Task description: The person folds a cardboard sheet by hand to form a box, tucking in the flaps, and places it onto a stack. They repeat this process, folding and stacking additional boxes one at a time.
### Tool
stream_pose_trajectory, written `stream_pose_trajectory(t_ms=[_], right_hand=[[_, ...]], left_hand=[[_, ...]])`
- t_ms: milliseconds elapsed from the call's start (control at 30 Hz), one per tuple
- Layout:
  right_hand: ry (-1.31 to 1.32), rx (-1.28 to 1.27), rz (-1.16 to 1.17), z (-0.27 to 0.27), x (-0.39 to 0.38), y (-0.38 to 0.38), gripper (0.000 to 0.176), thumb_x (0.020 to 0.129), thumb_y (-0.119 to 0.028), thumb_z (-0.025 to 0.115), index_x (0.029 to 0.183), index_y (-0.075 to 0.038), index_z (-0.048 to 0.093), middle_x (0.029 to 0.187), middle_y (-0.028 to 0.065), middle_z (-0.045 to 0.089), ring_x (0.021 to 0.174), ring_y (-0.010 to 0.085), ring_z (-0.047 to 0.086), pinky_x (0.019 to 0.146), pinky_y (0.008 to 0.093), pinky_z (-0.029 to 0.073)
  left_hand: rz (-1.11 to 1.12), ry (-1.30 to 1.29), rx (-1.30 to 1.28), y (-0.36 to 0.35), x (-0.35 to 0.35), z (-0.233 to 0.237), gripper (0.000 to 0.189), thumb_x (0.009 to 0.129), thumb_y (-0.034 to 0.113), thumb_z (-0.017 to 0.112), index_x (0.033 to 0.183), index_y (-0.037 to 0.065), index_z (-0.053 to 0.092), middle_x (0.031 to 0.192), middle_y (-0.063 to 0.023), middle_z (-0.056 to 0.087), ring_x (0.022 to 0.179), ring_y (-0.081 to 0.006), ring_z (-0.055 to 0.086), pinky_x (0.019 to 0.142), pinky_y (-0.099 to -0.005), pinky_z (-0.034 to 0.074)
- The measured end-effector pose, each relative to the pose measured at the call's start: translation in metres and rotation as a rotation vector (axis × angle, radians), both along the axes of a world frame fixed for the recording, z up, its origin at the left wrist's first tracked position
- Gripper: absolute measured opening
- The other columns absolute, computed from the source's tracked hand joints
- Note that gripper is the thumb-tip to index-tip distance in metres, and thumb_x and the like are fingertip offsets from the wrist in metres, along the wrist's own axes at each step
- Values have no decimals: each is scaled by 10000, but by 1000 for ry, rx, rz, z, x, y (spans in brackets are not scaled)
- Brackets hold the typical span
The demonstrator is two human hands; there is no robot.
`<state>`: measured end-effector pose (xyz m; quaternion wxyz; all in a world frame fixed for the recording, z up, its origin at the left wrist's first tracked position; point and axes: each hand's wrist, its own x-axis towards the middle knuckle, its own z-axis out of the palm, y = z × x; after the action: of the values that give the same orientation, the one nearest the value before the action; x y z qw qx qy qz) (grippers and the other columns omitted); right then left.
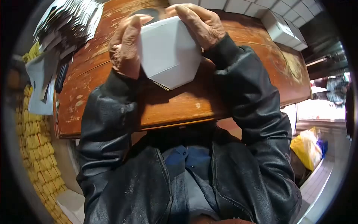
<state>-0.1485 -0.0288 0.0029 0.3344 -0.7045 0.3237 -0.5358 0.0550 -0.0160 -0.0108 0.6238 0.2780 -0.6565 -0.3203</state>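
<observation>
Between my two hands is a white cardboard box (169, 48), held up over the near part of the wooden table. One lower corner of the box points toward me, and a thin open seam shows along its edge there. My left hand (126, 46) grips the box's left side, its thumb along the upper edge. Around the upper right corner curls my right hand (201, 24), thumb on top. The far fingertips of both hands are partly hidden behind the box. A dark round object (146, 14), partly covered by my left fingers, lies just beyond it.
The wooden table (167, 110) has a worn, scratched top. A stack of flat card pieces (71, 22) is at the far left, with a dark-handled tool (60, 77) nearer. White boxes (285, 31) line the far right. Yellow bundles (39, 145) are left; a yellow bag (304, 149) is right.
</observation>
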Motion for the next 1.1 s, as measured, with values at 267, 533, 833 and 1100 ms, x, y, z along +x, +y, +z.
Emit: stream_pose_trajectory(t_ms=[267,533,833,1100], right_hand=[[-34,24,22,2,-2,7,308,931,-372,616,978,-76,689,841,32,663,769,116,627,682,274,527],[323,-223,72,-3,-27,-18,302,966,-224,535,1183,-19,579,1130,91,627,1021,172,583,881,296,471],[-22,635,49,-13,-34,-35,398,1008,-329,424,1083,21,597,994,95,640,891,174,590,800,282,483],[51,629,-74,-5,-23,-26,584,995,-478,395,905,30,670,817,93,665,722,158,599,678,287,480]], left_hand=[[-11,72,91,8,-9,9,339,959,349,573,912,24,658,990,-89,679,795,-111,619,680,-245,500],[170,-440,-312,-9,8,7,382,990,361,480,1080,7,592,938,-110,663,813,-162,662,671,-278,565],[175,-561,-353,-27,13,-11,326,984,155,424,1182,-68,555,1133,-206,609,1011,-282,619,878,-327,494],[269,-720,-263,-35,20,-16,358,930,291,536,1087,-23,609,1007,-161,650,914,-258,646,809,-336,514]])
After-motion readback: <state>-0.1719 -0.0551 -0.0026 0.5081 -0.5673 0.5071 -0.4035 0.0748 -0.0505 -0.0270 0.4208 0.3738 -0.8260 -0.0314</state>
